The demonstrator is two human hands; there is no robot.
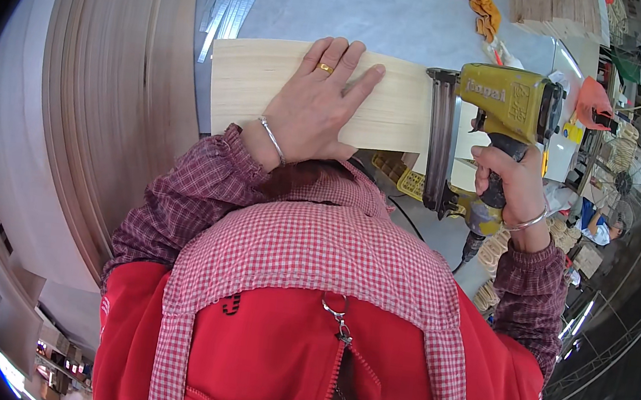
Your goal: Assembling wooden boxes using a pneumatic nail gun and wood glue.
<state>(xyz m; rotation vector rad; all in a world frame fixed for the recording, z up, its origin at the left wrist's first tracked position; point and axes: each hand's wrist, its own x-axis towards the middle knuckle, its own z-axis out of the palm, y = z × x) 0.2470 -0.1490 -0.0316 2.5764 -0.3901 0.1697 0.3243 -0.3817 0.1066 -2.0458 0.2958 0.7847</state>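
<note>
A pale wooden board [399, 102] lies across the grey table [382, 9] in front of me. My left hand [315, 105] rests flat on it with the fingers stretched out, pressing down near its middle. In my right hand [521, 190] is a yellow and black pneumatic staple gun [505, 102], its grip wrapped by my fingers. The gun's long dark magazine [442, 143] stands at the right end of the board, with the nose near the board's far right corner. Whether the nose touches the wood, I cannot tell.
Large wooden panels [103, 96] stand stacked at the left. Metal staple strips [234, 0] lie on the table beyond the board. Further right are an orange glove-like cloth [483, 11], stacked wood pieces [555, 12] and a red plastic bag [594, 101]. A yellow crate [412, 184] sits below the table edge.
</note>
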